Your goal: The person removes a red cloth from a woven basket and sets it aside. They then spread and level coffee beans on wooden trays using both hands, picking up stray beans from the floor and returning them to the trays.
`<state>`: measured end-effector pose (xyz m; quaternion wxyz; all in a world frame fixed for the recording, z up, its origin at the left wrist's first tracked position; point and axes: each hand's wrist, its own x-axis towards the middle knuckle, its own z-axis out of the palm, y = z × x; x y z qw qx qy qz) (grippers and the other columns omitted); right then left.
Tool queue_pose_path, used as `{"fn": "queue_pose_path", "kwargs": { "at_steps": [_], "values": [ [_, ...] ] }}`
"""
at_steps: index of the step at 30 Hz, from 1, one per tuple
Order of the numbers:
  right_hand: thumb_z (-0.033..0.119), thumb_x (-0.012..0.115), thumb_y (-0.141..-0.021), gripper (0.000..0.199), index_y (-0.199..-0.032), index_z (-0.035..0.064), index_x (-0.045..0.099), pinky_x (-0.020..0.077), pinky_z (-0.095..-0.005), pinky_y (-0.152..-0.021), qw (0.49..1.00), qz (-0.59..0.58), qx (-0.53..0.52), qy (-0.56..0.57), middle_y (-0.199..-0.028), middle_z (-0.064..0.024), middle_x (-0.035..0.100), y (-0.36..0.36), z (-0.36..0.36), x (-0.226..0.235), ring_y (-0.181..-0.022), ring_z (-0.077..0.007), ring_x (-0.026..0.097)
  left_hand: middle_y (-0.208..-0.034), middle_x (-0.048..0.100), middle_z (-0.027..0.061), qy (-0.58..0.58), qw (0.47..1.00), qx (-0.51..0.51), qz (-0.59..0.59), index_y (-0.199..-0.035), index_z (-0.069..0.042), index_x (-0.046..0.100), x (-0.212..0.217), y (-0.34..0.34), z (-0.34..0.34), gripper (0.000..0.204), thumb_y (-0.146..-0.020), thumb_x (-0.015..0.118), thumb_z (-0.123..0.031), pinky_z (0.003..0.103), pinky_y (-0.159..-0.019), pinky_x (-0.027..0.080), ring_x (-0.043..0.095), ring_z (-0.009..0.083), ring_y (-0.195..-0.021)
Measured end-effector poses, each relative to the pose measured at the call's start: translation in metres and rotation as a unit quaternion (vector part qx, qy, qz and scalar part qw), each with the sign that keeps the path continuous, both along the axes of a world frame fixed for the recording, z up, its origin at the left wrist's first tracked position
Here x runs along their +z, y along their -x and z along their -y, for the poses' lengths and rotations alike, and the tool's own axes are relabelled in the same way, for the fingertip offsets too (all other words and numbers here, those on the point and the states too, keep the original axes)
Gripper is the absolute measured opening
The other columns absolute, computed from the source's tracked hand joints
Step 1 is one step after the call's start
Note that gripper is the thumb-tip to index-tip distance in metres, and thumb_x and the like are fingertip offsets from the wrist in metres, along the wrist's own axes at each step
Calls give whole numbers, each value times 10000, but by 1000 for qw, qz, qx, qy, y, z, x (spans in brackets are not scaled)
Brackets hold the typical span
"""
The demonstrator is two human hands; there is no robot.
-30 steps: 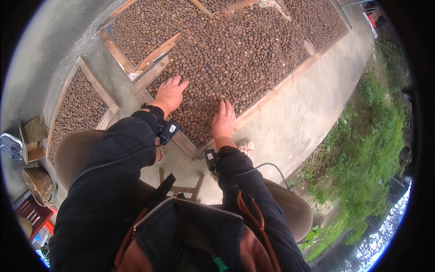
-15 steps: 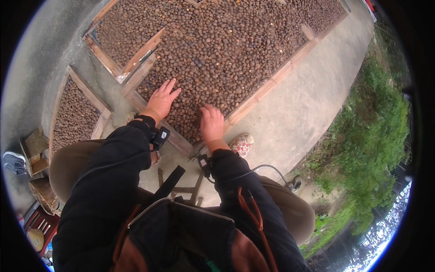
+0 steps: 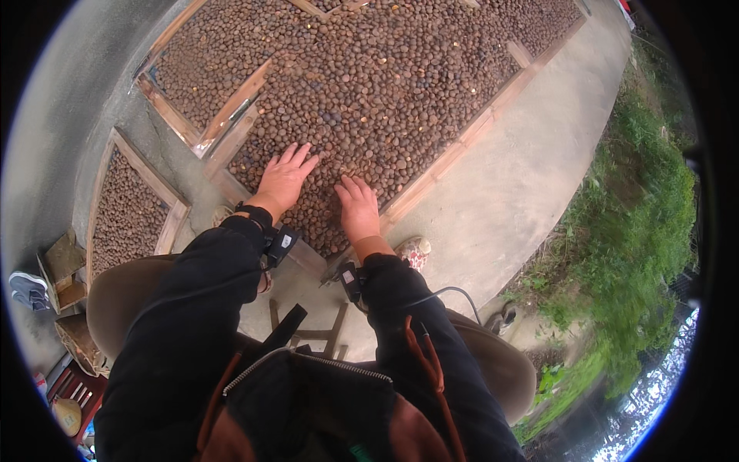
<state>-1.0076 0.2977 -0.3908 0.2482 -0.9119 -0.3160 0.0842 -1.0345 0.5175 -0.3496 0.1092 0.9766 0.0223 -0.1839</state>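
Observation:
A thick layer of small, round brown nuts [image 3: 346, 100] fills a wooden-framed bed. My left hand [image 3: 283, 179] lies over the nuts near the bed's near left corner, palm down, with its fingers spread. To the right of it, my right hand [image 3: 358, 206] rests on the nuts beside the right-hand board, fingers stretched out and slightly apart. Neither hand shows a nut in its grip, though what lies under the palms is hidden. Black devices are strapped at both wrists.
A long wooden board [image 3: 477, 127] edges the bed on the right. Another framed bed of nuts [image 3: 127, 212] stands at left. A small wooden stool frame [image 3: 332, 331] is between my knees. Concrete [image 3: 531, 169] borders green plants [image 3: 631, 231]. A dark shoe [image 3: 29, 290] sits far left.
My left hand has shifted slightly right and toward me over the nuts. My right hand's fingers, more curled before, are now straighter. The view has shifted slightly.

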Motion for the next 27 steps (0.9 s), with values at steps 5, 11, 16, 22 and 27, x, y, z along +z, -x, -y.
{"fn": "queue_pose_path", "kwargs": {
  "at_steps": [5,11,16,22,27],
  "values": [
    [36,676,-818,360,-1172,100,696,412,-451,-1102,980,55,-158,-108,-1366,-114,608,-46,4,2,-1292,-327,542,-1616,379,124,36,997,24,71,-1489,-174,528,-2,-12,-3,655,-865,669,-36,472,-1157,372,376,329,-1476],
    [67,668,-876,563,-1423,59,536,391,-492,-1137,948,67,-299,-88,-1478,-202,508,-154,24,0,-1357,-408,467,-1626,361,121,70,995,41,65,-1492,-187,522,7,-29,9,687,-846,744,-112,492,-1169,339,333,345,-1497],
    [321,683,-939,699,-1556,127,418,275,-546,-1207,949,63,-308,-17,-1622,-192,360,-215,9,-9,-1494,-396,320,-1661,299,126,66,997,29,32,-1535,-186,469,4,-29,11,675,-904,706,-161,513,-1198,290,247,353,-1540],
    [362,660,-956,704,-1561,112,404,218,-586,-1224,951,37,-304,39,-1658,-207,286,-246,-16,-30,-1534,-411,239,-1650,319,126,67,997,37,14,-1521,-169,474,-4,-31,12,680,-886,716,-178,560,-1210,252,244,356,-1542],
    [296,621,-991,567,-1506,101,484,252,-537,-1226,979,77,-188,-8,-1631,-151,361,-269,-25,-24,-1511,-360,305,-1633,352,133,69,996,36,47,-1509,-160,496,-6,-32,13,637,-911,702,-230,565,-1217,236,276,362,-1525]
  ]
}}
